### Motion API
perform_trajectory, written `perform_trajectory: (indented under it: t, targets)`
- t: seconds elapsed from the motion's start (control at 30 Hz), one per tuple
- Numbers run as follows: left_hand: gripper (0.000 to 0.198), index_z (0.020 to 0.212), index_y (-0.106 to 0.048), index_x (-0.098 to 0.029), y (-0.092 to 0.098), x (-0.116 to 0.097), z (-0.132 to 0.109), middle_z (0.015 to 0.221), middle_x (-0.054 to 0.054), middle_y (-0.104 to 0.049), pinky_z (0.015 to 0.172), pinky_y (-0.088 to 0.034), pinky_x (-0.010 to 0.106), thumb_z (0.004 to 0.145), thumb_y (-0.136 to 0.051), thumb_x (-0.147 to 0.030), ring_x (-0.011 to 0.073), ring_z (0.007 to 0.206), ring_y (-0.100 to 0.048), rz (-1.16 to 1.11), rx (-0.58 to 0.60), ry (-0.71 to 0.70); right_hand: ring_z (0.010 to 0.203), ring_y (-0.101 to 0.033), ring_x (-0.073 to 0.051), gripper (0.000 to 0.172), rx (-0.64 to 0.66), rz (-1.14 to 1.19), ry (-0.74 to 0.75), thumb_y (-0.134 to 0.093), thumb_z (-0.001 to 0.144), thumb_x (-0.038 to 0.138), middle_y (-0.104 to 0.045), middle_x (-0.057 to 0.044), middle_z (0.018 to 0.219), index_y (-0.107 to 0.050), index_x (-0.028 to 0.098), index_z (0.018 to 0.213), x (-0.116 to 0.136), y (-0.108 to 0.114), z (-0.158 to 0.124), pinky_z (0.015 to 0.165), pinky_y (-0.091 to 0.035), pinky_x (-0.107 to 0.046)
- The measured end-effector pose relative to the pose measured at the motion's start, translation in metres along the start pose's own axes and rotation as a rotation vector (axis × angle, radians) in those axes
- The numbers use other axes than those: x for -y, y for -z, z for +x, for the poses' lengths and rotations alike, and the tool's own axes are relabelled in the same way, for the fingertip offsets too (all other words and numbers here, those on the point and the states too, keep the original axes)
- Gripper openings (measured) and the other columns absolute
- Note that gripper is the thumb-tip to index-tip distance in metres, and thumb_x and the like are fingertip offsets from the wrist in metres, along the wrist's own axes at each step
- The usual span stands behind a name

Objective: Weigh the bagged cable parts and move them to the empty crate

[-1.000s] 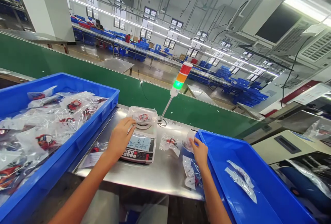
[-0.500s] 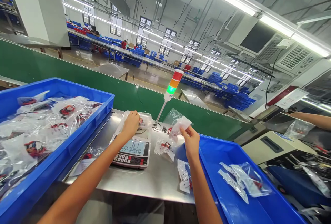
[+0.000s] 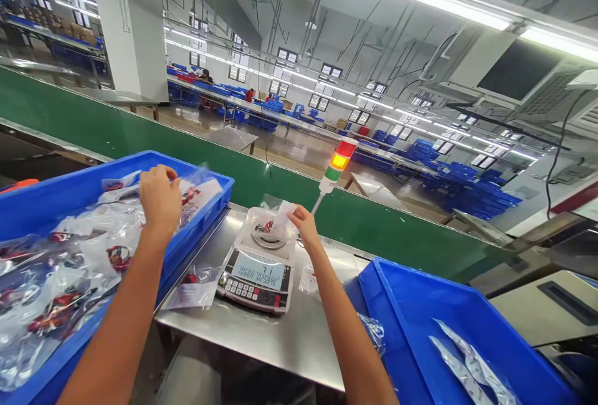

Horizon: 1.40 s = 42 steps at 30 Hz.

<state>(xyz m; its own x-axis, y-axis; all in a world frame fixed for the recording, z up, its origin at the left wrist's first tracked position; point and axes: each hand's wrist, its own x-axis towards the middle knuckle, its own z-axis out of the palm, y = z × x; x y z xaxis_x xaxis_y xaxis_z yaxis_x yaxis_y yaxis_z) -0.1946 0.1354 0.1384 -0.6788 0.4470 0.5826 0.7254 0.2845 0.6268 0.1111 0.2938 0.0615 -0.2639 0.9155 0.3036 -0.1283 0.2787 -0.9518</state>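
My left hand (image 3: 161,199) is over the far right part of the left blue bin (image 3: 232,188), its fingers curled at a clear bag (image 3: 199,187) with red parts. Between finger and thumb of my right hand (image 3: 303,218) is a clear bag with a white label (image 3: 282,219), held at the weighing tray of the digital scale (image 3: 256,274). Red and dark parts show in the bag. The scale's display shows numbers. On the signal lamp (image 3: 340,161) the orange section glows. Many bags of red and dark parts fill the left bin.
One bag (image 3: 194,290) lies left of the scale and another (image 3: 308,279) to its right. The right blue bin (image 3: 434,290) holds a few bags. A green barrier (image 3: 374,218) runs behind the steel table (image 3: 280,343).
My left hand has moved from the scale to the left bin. My right hand has brought its bag left to the scale. The lamp changed from green to orange; the view turned rightward.
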Motion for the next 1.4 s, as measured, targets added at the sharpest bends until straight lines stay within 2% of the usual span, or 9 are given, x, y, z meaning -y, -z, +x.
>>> perform_trajectory:
  t: [0.17, 0.37, 0.57, 0.7, 0.9, 1.1, 1.23, 1.33, 1.4]
  targets:
    - [0.027, 0.108, -0.056, -0.013, 0.007, 0.016, -0.025, 0.119, 0.019, -0.058, 0.105, -0.039, 0.061, 0.093, -0.043, -0.031, 0.0423, 0.125, -0.047, -0.016, -0.092, -0.133, 0.114, -0.065, -0.027, 0.046, -0.179, -0.274, 0.074, -0.070, 0.070, 0.040, -0.074, -0.011, 0.115, -0.066, 0.022, 0.113, -0.016, 0.039, 0.000, 0.103, -0.048, -0.046]
    - [0.016, 0.099, -0.057, -0.021, -0.022, -0.026, -0.084, 0.107, 0.011, -0.062, 0.101, -0.045, 0.049, 0.093, -0.044, -0.028, 0.0327, 0.109, -0.055, -0.196, 0.114, -0.323, 0.110, -0.065, -0.032, 0.029, -0.205, -0.687, -0.005, -0.059, 0.079, 0.037, -0.074, -0.013, 0.107, -0.072, 0.019, 0.098, -0.036, 0.102, -0.063, 0.105, -0.044, -0.052]
    - [0.017, 0.095, -0.058, -0.019, -0.051, -0.058, -0.117, 0.103, 0.011, -0.064, 0.091, -0.047, 0.046, 0.094, -0.042, -0.026, 0.0313, 0.102, -0.055, -0.319, 0.292, -0.412, 0.138, -0.046, -0.038, 0.056, 0.074, -1.181, -0.150, -0.079, 0.076, 0.027, -0.056, -0.011, 0.147, -0.067, 0.028, 0.130, -0.074, 0.098, -0.142, 0.112, -0.038, -0.053]
    - [0.016, 0.097, -0.058, -0.019, -0.056, -0.062, -0.131, 0.103, 0.010, -0.064, 0.092, -0.046, 0.045, 0.096, -0.043, -0.025, 0.0298, 0.103, -0.054, -0.356, 0.356, -0.469, 0.141, -0.042, -0.037, 0.058, 0.064, -1.436, -0.106, -0.067, 0.084, 0.017, -0.049, -0.011, 0.153, -0.058, 0.027, 0.141, -0.089, 0.090, -0.155, 0.111, -0.039, -0.054]
    - [0.011, 0.095, -0.060, -0.018, -0.078, -0.079, -0.100, 0.105, 0.010, -0.064, 0.093, -0.047, 0.042, 0.094, -0.049, -0.020, 0.0293, 0.104, -0.055, -0.265, 0.450, -0.418, 0.132, -0.053, -0.028, 0.061, -0.105, -1.305, -0.005, -0.040, 0.077, -0.002, -0.058, -0.016, 0.143, -0.061, 0.014, 0.132, -0.089, 0.102, -0.154, 0.108, -0.044, -0.042]
    - [0.018, 0.094, -0.064, -0.016, -0.136, -0.101, -0.042, 0.111, 0.013, -0.066, 0.099, -0.047, 0.042, 0.094, -0.046, -0.017, 0.0306, 0.111, -0.057, -0.121, 0.529, -0.266, 0.093, -0.068, -0.028, 0.036, -0.324, -1.067, 0.113, -0.035, 0.096, 0.022, -0.073, -0.013, 0.103, -0.070, 0.016, 0.102, -0.068, 0.128, -0.170, 0.086, -0.054, -0.041]
    - [0.017, 0.091, -0.065, -0.015, -0.174, -0.096, -0.031, 0.105, 0.015, -0.069, 0.099, -0.048, 0.044, 0.093, -0.049, -0.017, 0.0330, 0.111, -0.060, -0.107, 0.590, -0.162, 0.115, -0.063, -0.031, 0.035, -0.196, -1.126, 0.041, -0.054, 0.093, 0.031, -0.070, -0.012, 0.123, -0.067, 0.020, 0.123, -0.061, 0.133, -0.187, 0.097, -0.051, -0.045]
    - [0.013, 0.094, -0.064, -0.012, -0.194, -0.088, -0.032, 0.103, 0.018, -0.070, 0.097, -0.049, 0.045, 0.093, -0.055, -0.021, 0.0358, 0.110, -0.062, -0.133, 0.628, -0.087, 0.136, -0.050, -0.033, 0.058, 0.001, -1.241, -0.016, -0.065, 0.082, 0.021, -0.054, -0.007, 0.149, -0.060, 0.028, 0.139, -0.066, 0.124, -0.199, 0.107, -0.046, -0.047]
    - [0.014, 0.095, -0.062, -0.010, -0.202, -0.084, -0.033, 0.100, 0.020, -0.070, 0.094, -0.050, 0.043, 0.092, -0.060, -0.024, 0.0357, 0.109, -0.063, -0.173, 0.636, -0.047, 0.130, -0.056, -0.031, 0.059, 0.020, -1.263, -0.076, -0.054, 0.082, 0.013, -0.053, -0.006, 0.150, -0.060, 0.029, 0.139, -0.069, 0.117, -0.205, 0.101, -0.051, -0.042]
